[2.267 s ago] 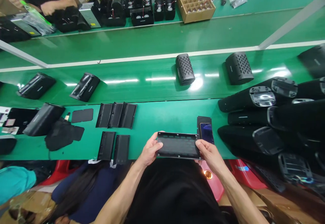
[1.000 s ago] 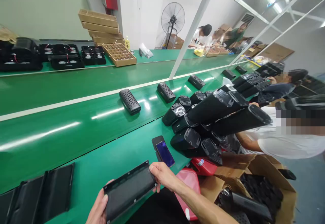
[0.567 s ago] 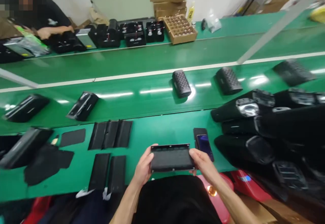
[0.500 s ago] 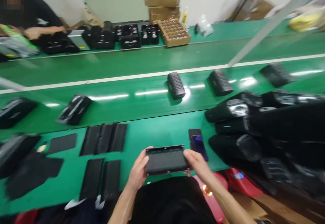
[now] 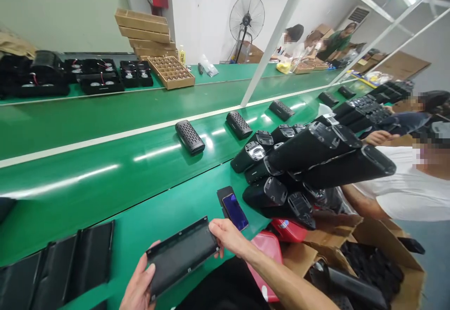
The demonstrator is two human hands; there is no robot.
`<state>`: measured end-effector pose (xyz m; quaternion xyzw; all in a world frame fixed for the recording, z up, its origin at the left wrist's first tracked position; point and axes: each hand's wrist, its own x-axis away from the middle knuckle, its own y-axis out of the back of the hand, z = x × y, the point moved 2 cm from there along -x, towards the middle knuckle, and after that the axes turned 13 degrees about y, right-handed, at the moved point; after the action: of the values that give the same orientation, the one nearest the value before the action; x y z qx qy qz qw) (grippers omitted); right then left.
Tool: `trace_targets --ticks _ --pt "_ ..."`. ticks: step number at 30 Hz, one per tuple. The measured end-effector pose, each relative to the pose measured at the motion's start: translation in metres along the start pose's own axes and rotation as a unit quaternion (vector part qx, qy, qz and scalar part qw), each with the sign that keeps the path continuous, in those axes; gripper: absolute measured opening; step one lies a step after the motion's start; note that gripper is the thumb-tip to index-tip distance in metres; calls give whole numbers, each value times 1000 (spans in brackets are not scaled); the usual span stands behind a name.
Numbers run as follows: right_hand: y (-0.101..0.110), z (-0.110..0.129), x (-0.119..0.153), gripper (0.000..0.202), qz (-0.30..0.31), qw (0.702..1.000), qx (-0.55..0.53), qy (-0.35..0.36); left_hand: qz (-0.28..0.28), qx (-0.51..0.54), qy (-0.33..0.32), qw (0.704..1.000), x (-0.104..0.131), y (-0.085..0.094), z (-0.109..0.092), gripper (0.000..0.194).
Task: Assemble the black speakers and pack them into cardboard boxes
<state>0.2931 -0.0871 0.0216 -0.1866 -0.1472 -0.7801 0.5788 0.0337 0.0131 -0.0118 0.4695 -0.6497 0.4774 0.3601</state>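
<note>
View swung right; hands (image 5: pixel 139 279) grip black panel (image 5: pixel 184 256) at ends, thumbs (image 5: pixel 150 270) uppermost.

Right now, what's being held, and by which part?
A black panel, by its two short ends: left hand on one, right hand on the other.

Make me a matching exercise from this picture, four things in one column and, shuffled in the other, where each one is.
1. black panel
2. phone
3. standing fan
4. divided carton

A. in front of the white wall
B. held between the left hand and right hand
C. next to the stacked boxes
D. overlapping a flat dark piece

Pairs: 1-B, 2-D, 3-A, 4-C.
</note>
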Motion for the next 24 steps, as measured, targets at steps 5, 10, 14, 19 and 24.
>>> trace_targets --ticks 5,10,14,19,24 --pt "4 2 15 68 -11 1000 11 -4 65 -23 -87 994 14 -18 3 83" --pt "15 -6 24 57 18 1000 1 -12 148 -22 -133 980 16 -24 11 76" --pt "17 -8 30 53 23 1000 -5 -13 171 -25 -155 973 19 -19 19 65" --pt "16 -8 31 51 20 1000 -11 -15 187 -33 -156 969 22 -18 22 63" --pt "21 -13 30 49 19 1000 1 -2 197 -44 -160 966 20 -20 21 62"
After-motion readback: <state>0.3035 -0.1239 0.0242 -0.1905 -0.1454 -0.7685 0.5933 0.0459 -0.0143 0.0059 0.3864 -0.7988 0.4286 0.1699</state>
